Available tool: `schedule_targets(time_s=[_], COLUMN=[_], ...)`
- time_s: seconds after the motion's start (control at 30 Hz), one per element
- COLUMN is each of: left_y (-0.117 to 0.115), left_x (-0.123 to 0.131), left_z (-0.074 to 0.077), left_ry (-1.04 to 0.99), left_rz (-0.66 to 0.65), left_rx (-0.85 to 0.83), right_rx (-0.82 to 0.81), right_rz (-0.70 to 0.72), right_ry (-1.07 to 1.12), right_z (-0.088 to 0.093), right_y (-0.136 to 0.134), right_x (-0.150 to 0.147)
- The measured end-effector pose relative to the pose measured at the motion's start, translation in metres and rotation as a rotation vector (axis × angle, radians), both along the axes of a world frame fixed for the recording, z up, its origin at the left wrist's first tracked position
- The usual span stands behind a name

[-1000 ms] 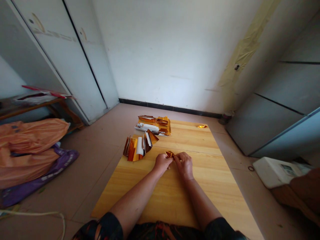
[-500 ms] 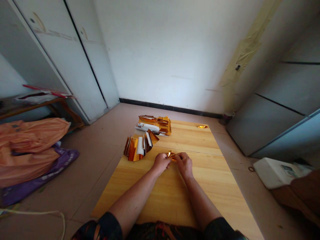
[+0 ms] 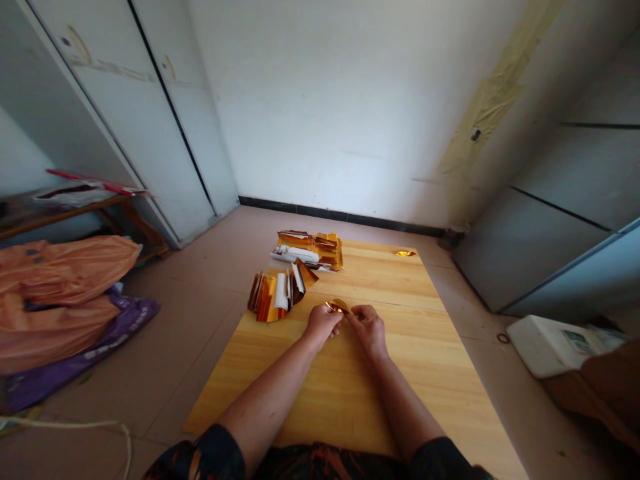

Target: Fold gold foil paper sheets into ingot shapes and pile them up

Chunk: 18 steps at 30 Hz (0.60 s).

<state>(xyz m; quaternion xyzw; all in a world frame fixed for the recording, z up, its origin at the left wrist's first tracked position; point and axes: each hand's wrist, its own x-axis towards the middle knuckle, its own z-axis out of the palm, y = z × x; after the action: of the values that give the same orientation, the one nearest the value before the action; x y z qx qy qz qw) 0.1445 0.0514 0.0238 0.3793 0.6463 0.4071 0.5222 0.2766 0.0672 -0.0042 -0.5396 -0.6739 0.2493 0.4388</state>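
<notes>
Over the middle of the wooden table [image 3: 400, 373], a small folded piece of gold foil paper [image 3: 339, 305] is between my two hands. My left hand [image 3: 323, 324] is closed on its left and near side. The fingers of my right hand [image 3: 369, 328] pinch at its right end. Beyond my left hand stands a fanned stack of gold foil paper sheets [image 3: 273, 293] with white backs. A larger bundle of foil paper [image 3: 327, 250] lies behind it. One shiny folded gold piece [image 3: 405, 253] rests alone near the table's far right corner.
Orange plastic bags [image 3: 65, 287] and a purple bag [image 3: 100, 347] lie on the floor at the left, by a wooden bench [image 3: 125, 213]. A grey cabinet [image 3: 165, 113] stands behind them. To the right are a white box [image 3: 545, 343] and a grey fridge-like cabinet [image 3: 555, 193].
The gold foil piece between my hands has turned and looks longer and smoother, leaning over my left fingers. My hands have barely moved, and the stacks lie as before.
</notes>
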Motion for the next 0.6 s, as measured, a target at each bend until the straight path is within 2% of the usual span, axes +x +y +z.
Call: schedule_targets(time_s=[0.37, 0.6], left_y=[-0.0014, -0.0027], left_x=[-0.0006, 0.0069], left_z=[0.0004, -0.0049], left_ry=[-0.041, -0.078], left_rz=[0.020, 0.051], left_rx=[0.017, 0.040], right_rx=[0.056, 0.027], right_rz=[0.031, 0.057], right_ry=[-0.054, -0.057], right_z=[0.0032, 0.0074], right_y=[-0.0011, -0.0034], right_x=[-0.0004, -0.0058])
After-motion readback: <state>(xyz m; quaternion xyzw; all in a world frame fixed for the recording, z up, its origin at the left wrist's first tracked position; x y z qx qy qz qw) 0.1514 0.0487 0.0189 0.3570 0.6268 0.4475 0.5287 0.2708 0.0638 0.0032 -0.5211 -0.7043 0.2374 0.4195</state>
